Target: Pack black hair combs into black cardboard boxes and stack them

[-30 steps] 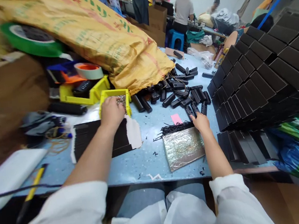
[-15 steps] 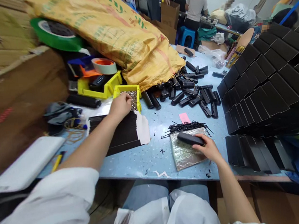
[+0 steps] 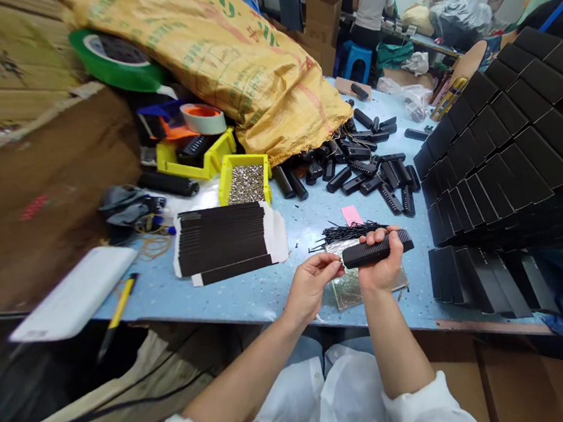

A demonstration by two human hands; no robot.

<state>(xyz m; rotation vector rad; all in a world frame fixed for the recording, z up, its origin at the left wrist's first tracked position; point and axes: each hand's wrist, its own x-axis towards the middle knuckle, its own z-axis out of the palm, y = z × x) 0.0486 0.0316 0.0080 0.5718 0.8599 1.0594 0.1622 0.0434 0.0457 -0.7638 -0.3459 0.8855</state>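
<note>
My right hand [image 3: 382,273] is wrapped round an oblong black plastic case [image 3: 372,250] with a finely ridged face, holding it level above a silvery wrapped pad [image 3: 346,291]. At the left end of that case, my left hand [image 3: 313,283] pinches thumb and forefinger together. Whatever lies between those fingertips is too small to make out. Behind the pad is a pile of thin black sticks [image 3: 349,232], with a pink slip [image 3: 351,216] beside it. A yellow bin [image 3: 224,180] holds many small shiny metal pieces [image 3: 247,184].
Flat black cartons [image 3: 224,238] lie left of my hands. Many black cases [image 3: 357,169] are heaped at the back, by a yellow woven sack [image 3: 274,97]. Stacked black boxes [image 3: 505,140] wall the right side. A yellow cutter [image 3: 120,305] lies near a white slab [image 3: 76,293]. People work farther back.
My left hand has left the bin of metal pieces and come right to the case's end. My right hand has turned and raised the case, showing its ridged face.
</note>
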